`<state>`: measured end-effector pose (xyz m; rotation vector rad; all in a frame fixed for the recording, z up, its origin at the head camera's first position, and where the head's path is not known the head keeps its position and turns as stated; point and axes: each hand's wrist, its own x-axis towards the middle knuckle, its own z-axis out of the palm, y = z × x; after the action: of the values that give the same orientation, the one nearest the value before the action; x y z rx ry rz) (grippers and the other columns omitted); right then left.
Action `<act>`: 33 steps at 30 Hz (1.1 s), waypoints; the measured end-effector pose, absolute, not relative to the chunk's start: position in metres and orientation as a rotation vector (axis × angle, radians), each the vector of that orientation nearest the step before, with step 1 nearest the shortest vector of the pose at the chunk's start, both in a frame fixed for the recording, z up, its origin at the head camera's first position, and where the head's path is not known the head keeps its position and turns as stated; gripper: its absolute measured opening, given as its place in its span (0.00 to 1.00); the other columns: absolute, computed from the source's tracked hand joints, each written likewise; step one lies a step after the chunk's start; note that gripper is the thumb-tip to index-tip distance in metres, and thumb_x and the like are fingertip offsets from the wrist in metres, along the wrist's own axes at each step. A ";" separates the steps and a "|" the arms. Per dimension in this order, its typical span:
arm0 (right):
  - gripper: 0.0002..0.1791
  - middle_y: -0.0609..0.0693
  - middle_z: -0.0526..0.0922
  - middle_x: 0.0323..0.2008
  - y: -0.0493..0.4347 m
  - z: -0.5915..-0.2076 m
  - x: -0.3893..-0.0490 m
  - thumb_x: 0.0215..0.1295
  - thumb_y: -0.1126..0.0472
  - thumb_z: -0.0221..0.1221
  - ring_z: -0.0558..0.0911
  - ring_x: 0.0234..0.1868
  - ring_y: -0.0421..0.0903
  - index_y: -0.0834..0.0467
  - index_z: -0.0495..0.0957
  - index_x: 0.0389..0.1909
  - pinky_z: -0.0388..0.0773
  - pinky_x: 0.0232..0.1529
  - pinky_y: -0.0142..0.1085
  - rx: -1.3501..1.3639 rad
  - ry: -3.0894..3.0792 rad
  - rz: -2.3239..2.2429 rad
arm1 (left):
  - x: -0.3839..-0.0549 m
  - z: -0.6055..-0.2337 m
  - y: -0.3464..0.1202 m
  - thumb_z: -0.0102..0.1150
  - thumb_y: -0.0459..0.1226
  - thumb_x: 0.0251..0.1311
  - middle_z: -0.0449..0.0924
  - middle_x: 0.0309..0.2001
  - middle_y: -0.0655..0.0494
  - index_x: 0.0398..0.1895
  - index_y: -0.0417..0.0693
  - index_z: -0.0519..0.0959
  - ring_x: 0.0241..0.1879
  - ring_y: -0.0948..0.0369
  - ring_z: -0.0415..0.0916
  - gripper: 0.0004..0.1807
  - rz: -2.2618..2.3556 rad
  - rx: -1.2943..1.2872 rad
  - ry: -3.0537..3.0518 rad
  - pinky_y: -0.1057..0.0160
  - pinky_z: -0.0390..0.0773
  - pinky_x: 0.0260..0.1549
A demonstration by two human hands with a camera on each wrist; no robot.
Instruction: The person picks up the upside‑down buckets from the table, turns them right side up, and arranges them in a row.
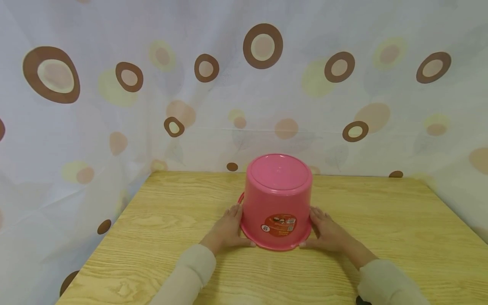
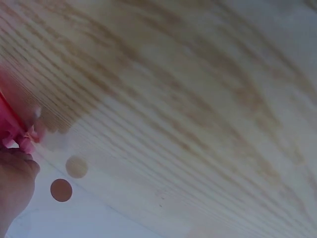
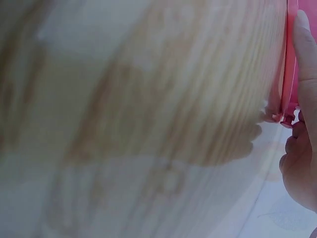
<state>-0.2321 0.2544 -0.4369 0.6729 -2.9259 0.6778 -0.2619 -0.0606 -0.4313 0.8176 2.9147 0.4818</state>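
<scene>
A pink bucket (image 1: pixel 277 203) stands upside down on the wooden table, its base up and its rim at the tabletop. A round red label (image 1: pixel 281 225) is on its front. My left hand (image 1: pixel 227 228) holds the bucket low on its left side, with the thumb along the front of the rim. On the opposite side my right hand (image 1: pixel 331 232) grips it the same way. In the right wrist view, the fingers (image 3: pixel 296 163) bend in beside a handle joint (image 3: pixel 287 120) at the rim. The left wrist view shows only part of the left hand (image 2: pixel 17 181) at the bucket's edge.
The wood-grain table (image 1: pixel 164 220) reaches back to a hanging cloth (image 1: pixel 228 101) with brown and yellow circles. Part of the bucket's handle (image 1: pixel 241 197) shows at its left. A small dark object (image 1: pixel 362 300) lies partly hidden near the right sleeve.
</scene>
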 end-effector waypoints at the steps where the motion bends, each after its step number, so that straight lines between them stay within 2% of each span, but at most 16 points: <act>1: 0.60 0.69 0.54 0.68 0.254 -0.437 -0.232 0.44 0.37 0.67 0.52 0.68 0.70 0.70 0.51 0.68 0.49 0.64 0.66 0.680 -2.925 0.674 | -0.262 -0.431 -0.061 0.63 0.65 0.41 0.47 0.72 0.41 0.72 0.36 0.44 0.72 0.48 0.45 0.64 0.482 0.817 2.913 0.53 0.51 0.70; 6: 0.62 0.72 0.51 0.68 0.254 -0.437 -0.232 0.43 0.38 0.67 0.51 0.68 0.70 0.71 0.48 0.68 0.49 0.63 0.66 0.699 -2.926 0.654 | -0.263 -0.432 -0.060 0.63 0.65 0.41 0.48 0.72 0.42 0.72 0.38 0.44 0.72 0.48 0.46 0.64 0.504 0.817 2.914 0.53 0.50 0.70; 13: 0.62 0.72 0.51 0.68 0.254 -0.436 -0.233 0.42 0.38 0.68 0.51 0.68 0.71 0.71 0.49 0.68 0.49 0.63 0.66 0.693 -2.934 0.665 | -0.261 -0.432 -0.059 0.64 0.64 0.42 0.49 0.72 0.40 0.71 0.36 0.44 0.72 0.47 0.47 0.63 0.499 0.839 2.929 0.52 0.52 0.69; 25: 0.60 0.70 0.57 0.67 0.250 -0.438 -0.236 0.42 0.36 0.67 0.56 0.67 0.68 0.70 0.52 0.67 0.54 0.63 0.64 0.710 -2.904 0.588 | -0.260 -0.433 -0.060 0.62 0.64 0.45 0.47 0.72 0.41 0.72 0.35 0.44 0.72 0.48 0.46 0.62 0.500 0.801 2.913 0.52 0.54 0.69; 33: 0.59 0.68 0.62 0.64 0.249 -0.440 -0.241 0.38 0.39 0.70 0.61 0.64 0.66 0.69 0.56 0.65 0.57 0.59 0.67 0.768 -2.819 0.612 | -0.262 -0.436 -0.061 0.65 0.61 0.43 0.49 0.71 0.41 0.72 0.37 0.45 0.70 0.45 0.51 0.61 0.637 0.800 2.898 0.49 0.62 0.65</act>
<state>-0.2411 0.2494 -0.4400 0.7683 -2.8194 0.6115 -0.2616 -0.0606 -0.4358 0.8004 2.8981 0.6366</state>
